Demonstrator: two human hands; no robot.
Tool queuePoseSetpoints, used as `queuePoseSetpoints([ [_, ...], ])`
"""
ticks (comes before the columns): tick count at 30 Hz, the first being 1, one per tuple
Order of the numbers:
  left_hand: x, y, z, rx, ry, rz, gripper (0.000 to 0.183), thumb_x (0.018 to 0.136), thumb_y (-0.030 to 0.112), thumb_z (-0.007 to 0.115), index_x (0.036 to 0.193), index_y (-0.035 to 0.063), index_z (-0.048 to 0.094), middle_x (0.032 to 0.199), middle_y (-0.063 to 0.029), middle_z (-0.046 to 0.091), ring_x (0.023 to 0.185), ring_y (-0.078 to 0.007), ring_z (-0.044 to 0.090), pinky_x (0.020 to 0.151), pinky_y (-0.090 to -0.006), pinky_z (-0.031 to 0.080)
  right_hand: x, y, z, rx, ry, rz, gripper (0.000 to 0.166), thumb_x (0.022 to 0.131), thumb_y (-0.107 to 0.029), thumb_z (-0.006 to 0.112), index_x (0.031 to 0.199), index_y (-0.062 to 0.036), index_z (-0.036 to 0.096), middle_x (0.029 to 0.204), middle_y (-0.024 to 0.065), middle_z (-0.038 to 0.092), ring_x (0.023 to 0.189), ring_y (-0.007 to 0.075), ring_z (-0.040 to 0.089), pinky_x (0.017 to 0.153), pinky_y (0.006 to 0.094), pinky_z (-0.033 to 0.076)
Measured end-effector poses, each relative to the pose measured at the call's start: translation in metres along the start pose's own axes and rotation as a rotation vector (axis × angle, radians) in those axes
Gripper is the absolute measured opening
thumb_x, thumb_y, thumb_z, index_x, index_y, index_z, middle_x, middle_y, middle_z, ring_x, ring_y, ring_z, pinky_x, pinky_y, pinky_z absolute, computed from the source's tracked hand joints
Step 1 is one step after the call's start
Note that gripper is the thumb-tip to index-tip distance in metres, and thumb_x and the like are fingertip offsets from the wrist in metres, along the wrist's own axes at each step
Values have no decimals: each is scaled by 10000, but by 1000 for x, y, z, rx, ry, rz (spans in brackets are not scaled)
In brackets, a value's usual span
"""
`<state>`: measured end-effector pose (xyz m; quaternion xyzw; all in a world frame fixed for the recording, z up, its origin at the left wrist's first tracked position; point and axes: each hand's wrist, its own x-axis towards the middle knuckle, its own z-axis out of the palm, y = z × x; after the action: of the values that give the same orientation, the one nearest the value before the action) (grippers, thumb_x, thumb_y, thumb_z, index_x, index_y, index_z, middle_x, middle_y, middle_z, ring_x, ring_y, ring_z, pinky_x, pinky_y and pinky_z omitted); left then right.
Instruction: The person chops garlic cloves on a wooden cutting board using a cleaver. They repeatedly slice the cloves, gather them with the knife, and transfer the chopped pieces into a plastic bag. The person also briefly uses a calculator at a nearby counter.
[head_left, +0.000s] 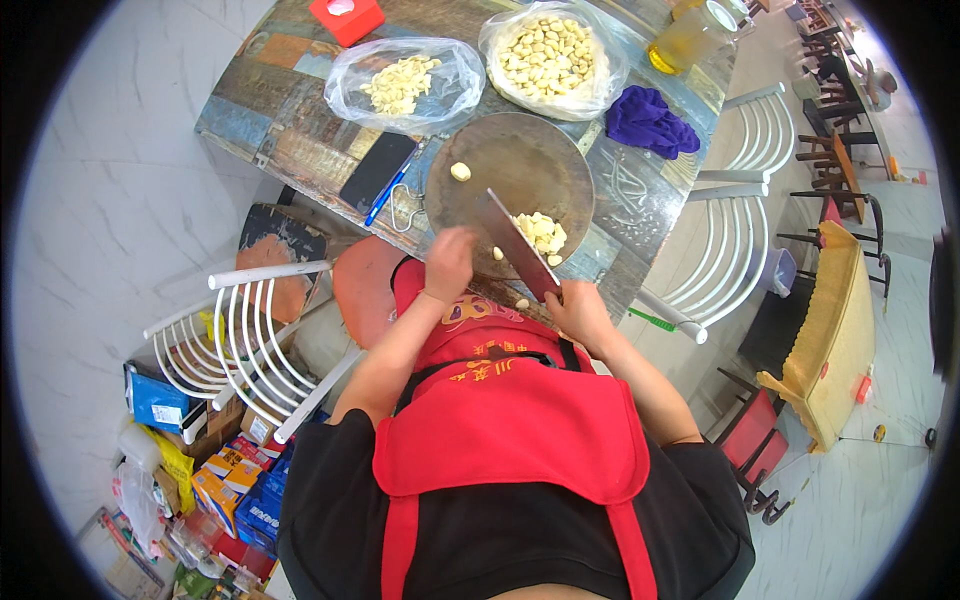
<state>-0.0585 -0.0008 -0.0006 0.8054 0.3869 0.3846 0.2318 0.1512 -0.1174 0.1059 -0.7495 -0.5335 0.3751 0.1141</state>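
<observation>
My right hand (581, 313) grips the handle of a cleaver (519, 246), its blade slanting across the round chopping board (484, 136). A small heap of cut garlic (543, 232) lies right of the blade. My left hand (448, 262) hangs over the board's near left edge, motion-blurred; whether its fingers hold anything is unclear. One whole peeled garlic clove (460, 172) rests on the board's left part. A smaller piece (498, 253) lies beside the blade. Behind the board are a plastic bag (459, 71) of sliced garlic and another bag (611, 75) full of whole cloves.
A smartphone (377, 171), a blue pen (388, 196) and a bent metal hook (407, 208) lie left of the board. Right of it sits a purple cloth (651, 122). Glass jugs (694, 37) with yellow liquid and a red box (347, 19) stand farther back. White-railed chairs (262, 337) flank the table.
</observation>
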Motion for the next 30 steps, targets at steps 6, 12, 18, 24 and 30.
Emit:
queuePoseSetpoints([
  [6, 63, -21, -19, 64, 11, -5, 250, 797, -18, 644, 1045, 11, 654, 1108, -130, 648, 1028, -342, 605, 877, -415, 498, -3, 9, 11, -72, -44, -29, 278, 853, -225, 605, 777, 34, 671, 752, 284, 649, 726, 453, 655, 692, 518, 535],
  [12, 91, -40, -11, 131, -128, 90, 264, 776, -5, 680, 1037, 30, 651, 1106, -104, 646, 1045, -320, 589, 890, -407, 486, 0, 19, 4, -48, 66, -27, 284, 850, -217, 595, 765, 43, 672, 742, 288, 645, 728, 450, 657, 697, 518, 536],
  [18, 86, -30, -13, 67, -162, -25, 198, 794, 2, 685, 984, 25, 637, 995, -108, 656, 943, -306, 608, 817, -386, 503, 4, 20, 4, -40, 81, 39, 294, 846, -215, 594, 754, 55, 669, 739, 296, 640, 731, 460, 654, 704, 524, 533],
  [24, 57, -24, 0, -599, -225, -695, 146, 928, 45, 626, 1062, 2, 584, 967, -89, 683, 824, -151, 666, 686, -278, 539, 5, 20, 5, -43, 81, 14, 288, 848, -209, 588, 750, 51, 665, 736, 292, 642, 722, 462, 653, 699, 530, 533],
  [30, 23, 21, 0, -410, -315, -599, 116, 883, 43, 657, 983, -13, 640, 933, -95, 669, 746, -171, 666, 678, -274, 528, 1, 6, -1, -113, 80, 3, 264, 856, -186, 577, 725, 36, 637, 731, 283, 645, 716, 454, 654, 677, 537, 532],
])
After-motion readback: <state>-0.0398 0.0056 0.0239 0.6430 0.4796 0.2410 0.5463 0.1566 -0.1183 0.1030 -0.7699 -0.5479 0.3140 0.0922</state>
